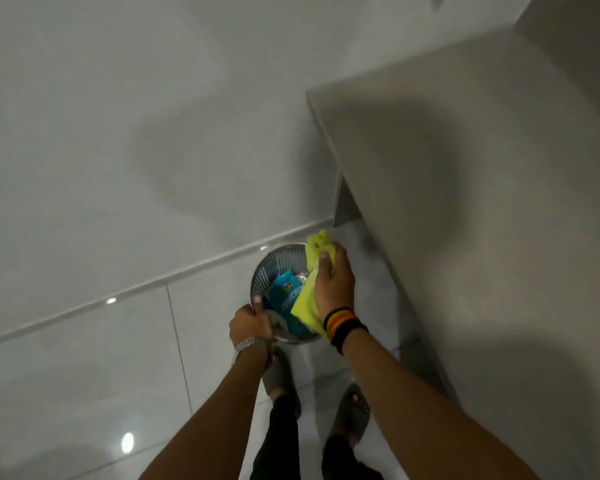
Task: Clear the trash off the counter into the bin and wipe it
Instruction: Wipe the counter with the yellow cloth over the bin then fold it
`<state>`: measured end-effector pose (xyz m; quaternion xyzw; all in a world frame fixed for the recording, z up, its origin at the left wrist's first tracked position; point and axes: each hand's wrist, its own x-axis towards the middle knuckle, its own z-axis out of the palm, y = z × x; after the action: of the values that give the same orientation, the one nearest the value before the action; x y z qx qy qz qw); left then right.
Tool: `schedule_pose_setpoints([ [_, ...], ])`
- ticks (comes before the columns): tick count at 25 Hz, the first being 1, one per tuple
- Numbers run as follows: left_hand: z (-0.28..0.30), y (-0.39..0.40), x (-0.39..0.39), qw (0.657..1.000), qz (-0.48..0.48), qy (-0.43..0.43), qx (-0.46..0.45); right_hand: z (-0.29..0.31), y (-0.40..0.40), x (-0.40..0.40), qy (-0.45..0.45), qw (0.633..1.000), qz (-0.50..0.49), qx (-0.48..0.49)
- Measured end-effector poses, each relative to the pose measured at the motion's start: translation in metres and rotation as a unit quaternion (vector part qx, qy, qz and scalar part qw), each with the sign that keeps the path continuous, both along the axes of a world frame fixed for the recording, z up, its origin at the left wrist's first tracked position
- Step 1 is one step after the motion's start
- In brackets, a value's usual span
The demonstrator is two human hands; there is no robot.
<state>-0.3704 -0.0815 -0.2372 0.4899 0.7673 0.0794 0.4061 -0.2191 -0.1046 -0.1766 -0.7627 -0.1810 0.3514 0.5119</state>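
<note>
A round metal mesh bin (269,268) stands on the tiled floor against the wall, next to the counter's end. Inside it lie a blue snack wrapper (286,289) and other trash. My left hand (250,322) grips the bin's near rim. Directly over the bin, my right hand (333,282) is closed around a crumpled yellow cloth (317,249), part of which hangs below the wrist. The white counter (482,174) runs along the right; its top shows bare.
Glossy white floor tiles and a baseboard (153,282) run along the wall on the left. My two feet in grey sandals (352,414) stand just behind the bin. The counter's side panel (413,306) is close on the right.
</note>
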Motion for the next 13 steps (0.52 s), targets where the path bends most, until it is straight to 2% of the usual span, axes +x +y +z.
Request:
schedule_pose_setpoints([
  [3, -0.085, -0.023, -0.017, 0.998, 0.044, -0.020, -0.048, -0.066, -0.010, 0.007, 0.129, 0.988, -0.072, -0.054],
  [5, -0.137, -0.031, -0.029, 0.995, 0.066, -0.021, -0.073, -0.126, -0.018, 0.007, 0.237, 0.961, -0.119, -0.075],
  [8, -0.206, -0.038, -0.039, 0.992, 0.073, -0.028, -0.097, -0.221, -0.039, -0.010, 0.353, 0.923, -0.117, -0.102],
  [10, -0.246, -0.038, -0.041, 0.992, 0.066, -0.035, -0.103, -0.258, -0.049, -0.021, 0.374, 0.918, -0.085, -0.100],
  [13, -0.297, -0.038, -0.052, 0.992, 0.055, -0.039, -0.111, -0.296, -0.055, -0.032, 0.323, 0.942, -0.043, -0.086],
])
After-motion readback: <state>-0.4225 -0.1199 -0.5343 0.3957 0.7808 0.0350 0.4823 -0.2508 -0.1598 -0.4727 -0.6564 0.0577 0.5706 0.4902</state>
